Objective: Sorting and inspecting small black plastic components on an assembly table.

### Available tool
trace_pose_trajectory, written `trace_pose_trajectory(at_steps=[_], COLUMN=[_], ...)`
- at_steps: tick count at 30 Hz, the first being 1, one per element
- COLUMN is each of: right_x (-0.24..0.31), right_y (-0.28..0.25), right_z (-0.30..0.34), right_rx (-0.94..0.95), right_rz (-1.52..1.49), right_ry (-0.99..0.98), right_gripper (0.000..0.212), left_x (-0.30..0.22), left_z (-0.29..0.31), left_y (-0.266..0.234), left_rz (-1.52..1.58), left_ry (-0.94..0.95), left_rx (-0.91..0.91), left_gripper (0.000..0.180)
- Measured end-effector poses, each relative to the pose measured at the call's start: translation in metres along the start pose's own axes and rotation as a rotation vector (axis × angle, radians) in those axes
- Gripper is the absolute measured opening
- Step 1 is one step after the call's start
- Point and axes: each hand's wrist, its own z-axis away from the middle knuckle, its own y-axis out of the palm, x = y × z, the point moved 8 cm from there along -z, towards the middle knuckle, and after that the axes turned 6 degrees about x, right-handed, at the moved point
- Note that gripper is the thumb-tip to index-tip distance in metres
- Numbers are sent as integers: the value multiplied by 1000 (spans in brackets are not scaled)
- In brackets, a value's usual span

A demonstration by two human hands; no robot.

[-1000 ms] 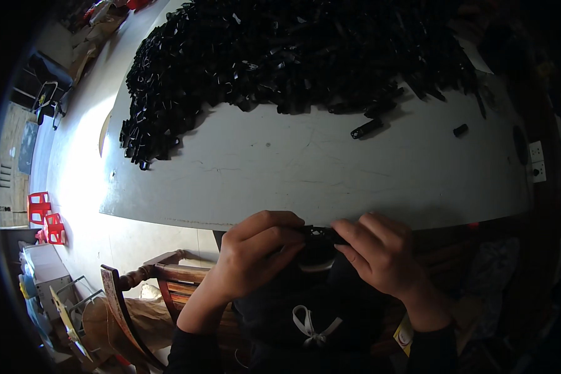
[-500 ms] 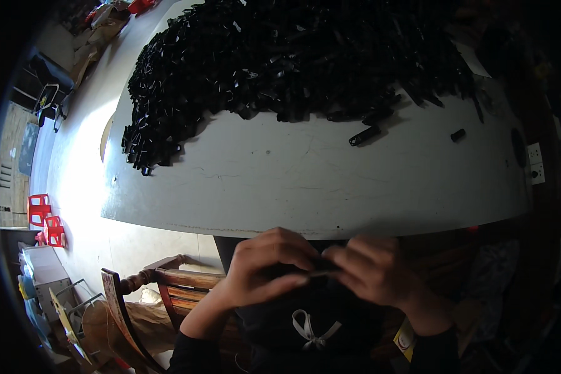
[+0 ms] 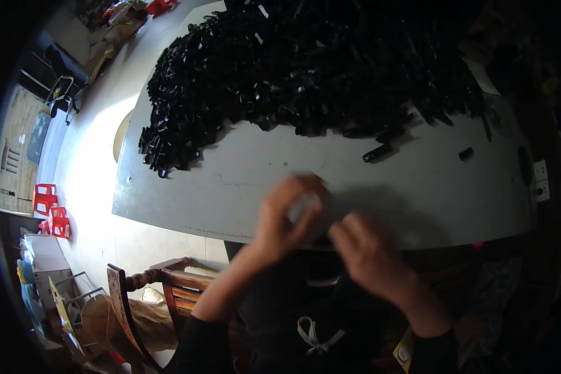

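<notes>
My left hand [image 3: 288, 215] is raised over the front edge of the white table [image 3: 249, 168]. Its fingers are curved toward the thumb and smeared by motion, so what they hold, if anything, does not show. Lower and to the right, my right hand [image 3: 369, 255] has its fingers bent and pressed together at the table edge. Whatever may be in its fingertips is lost against the dark clothing. Beyond both hands spreads a big heap of small glossy black plastic pieces [image 3: 280, 81]. One black piece [image 3: 378, 153] lies at the heap's near edge.
Another small black piece [image 3: 466, 153] sits alone toward the right of the table. A wooden chair [image 3: 181, 290] stands at lower left, with a brown bag [image 3: 131, 324] by it. Red stools [image 3: 45, 198] are on the floor at left; a wall socket [image 3: 541, 181] is at far right.
My left hand has moved up and away from my right hand, over the table; before, the two met around a small dark piece. The whole view has shifted slightly.
</notes>
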Motion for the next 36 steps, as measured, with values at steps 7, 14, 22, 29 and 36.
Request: trace_pose_trajectory(at_steps=[7,14,22,29,36], right_x=[-105,-77,-22,1,5], right_y=[-26,-27,-34,-36,-38], right_z=[-25,-11,17,17,18], right_rx=[-322,-307,-329,-235,-197], right_rz=[323,233,-260,-125,-110], right_ry=[126,131,25,-4,-10], right_gripper=[32,28,34,22,22], left_x=[59,46,-42,-59,-69], left_z=[-50,-27,2,15,17], left_y=[-75,-65,-10,-3,0], left_rz=[-832,-846,-86,-58,-75], left_ry=[-313,-272,-84,-70,19], left_rx=[-173,-44,90,167,198], left_gripper=[15,13,18,17,14])
